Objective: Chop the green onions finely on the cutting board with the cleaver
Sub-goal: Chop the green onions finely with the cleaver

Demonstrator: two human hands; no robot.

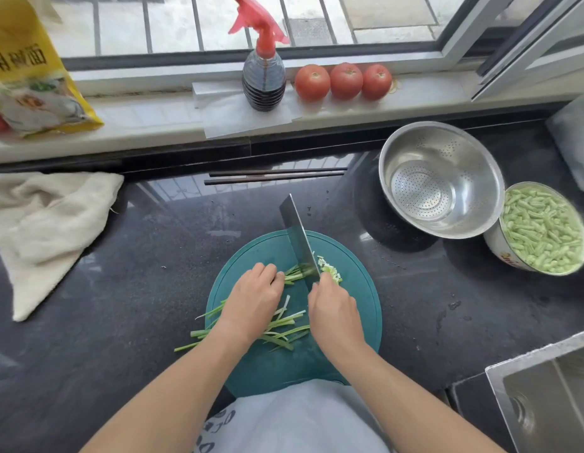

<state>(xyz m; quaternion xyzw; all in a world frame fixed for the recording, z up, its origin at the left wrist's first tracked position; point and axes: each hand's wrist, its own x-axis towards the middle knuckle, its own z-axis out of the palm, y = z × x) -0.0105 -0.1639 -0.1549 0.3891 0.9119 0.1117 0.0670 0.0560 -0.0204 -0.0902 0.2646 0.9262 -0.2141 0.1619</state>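
A round teal cutting board (356, 308) lies on the dark counter in front of me. Long green onions (280, 325) lie across it, their tips sticking out past its left edge. My left hand (254, 300) presses the onion bunch down with curled fingers, just left of the blade. My right hand (333, 313) grips the handle of a steel cleaver (297, 238), whose edge stands on the onions. A small heap of chopped onion pieces (329, 269) sits right of the blade.
A steel colander (441, 178) and a bowl of cut green beans (542, 228) stand at the right. Dark chopsticks (274, 176) lie behind the board, a beige towel (45, 223) at left. Sauce bottle (264, 80) and tomatoes (344, 81) on the sill. Sink (552, 387) at lower right.
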